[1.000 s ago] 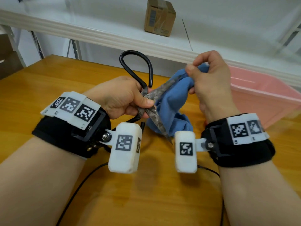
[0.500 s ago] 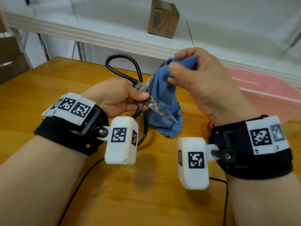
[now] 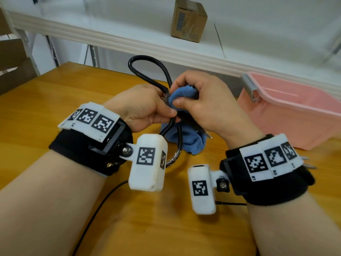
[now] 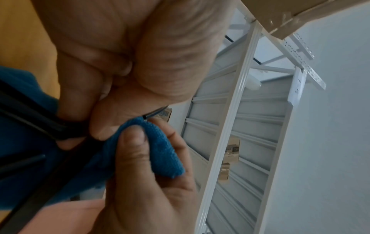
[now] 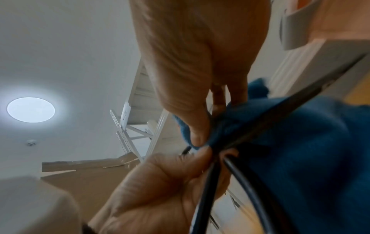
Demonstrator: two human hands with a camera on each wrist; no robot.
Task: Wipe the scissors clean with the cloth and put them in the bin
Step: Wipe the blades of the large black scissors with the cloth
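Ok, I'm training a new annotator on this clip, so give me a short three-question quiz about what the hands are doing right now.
1. True or false: the scissors already lie in the pink bin.
2. Which hand pinches the blue cloth: A) left hand, B) right hand?
3. Fill in: the brown box stands on the white ____.

Key: 1 false, the left hand grips them above the table; 2 B; 3 shelf.
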